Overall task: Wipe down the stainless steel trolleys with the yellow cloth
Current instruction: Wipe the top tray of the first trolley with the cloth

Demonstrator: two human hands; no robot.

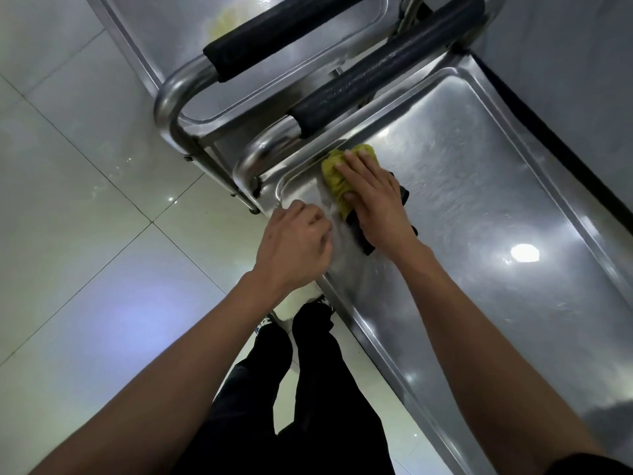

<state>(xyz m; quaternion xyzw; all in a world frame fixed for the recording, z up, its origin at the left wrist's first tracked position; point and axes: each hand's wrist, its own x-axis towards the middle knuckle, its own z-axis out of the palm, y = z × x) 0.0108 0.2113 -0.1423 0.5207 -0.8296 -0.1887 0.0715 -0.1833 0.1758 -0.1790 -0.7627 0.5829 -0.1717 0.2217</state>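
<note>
The yellow cloth point(346, 176) lay bunched on the top tray of the nearer trolley point(479, 207), close to the tray's corner by the handle end, with a dark part of the cloth showing from under the palm and wrist. The right hand point(371, 197) lay flat on the cloth, its fingers straight and slightly spread, pressing it down onto the steel; the fingertips reached almost to the raised rim below the handle. The left hand point(294, 241) sat at the tray's near edge just beside the cloth, fingers curled loosely; it was blurred, and whether it gripped the rim or only rested against it could not be told.

The tray surface around the cloth showed streaks and bright light reflections. Above the hands ran the nearer trolley's bent steel handle with its black foam grip point(380, 77). A second trolley point(164, 39) stood close behind it, its own handle carrying another black grip point(284, 32), the two handles nearly side by side. A faint yellow reflection showed on the second trolley's tray.

Below, the person's dark trousers point(294, 389) and shoes stood on the pale, glossy tiled floor point(85, 217), just beside the nearer trolley's long edge
</note>
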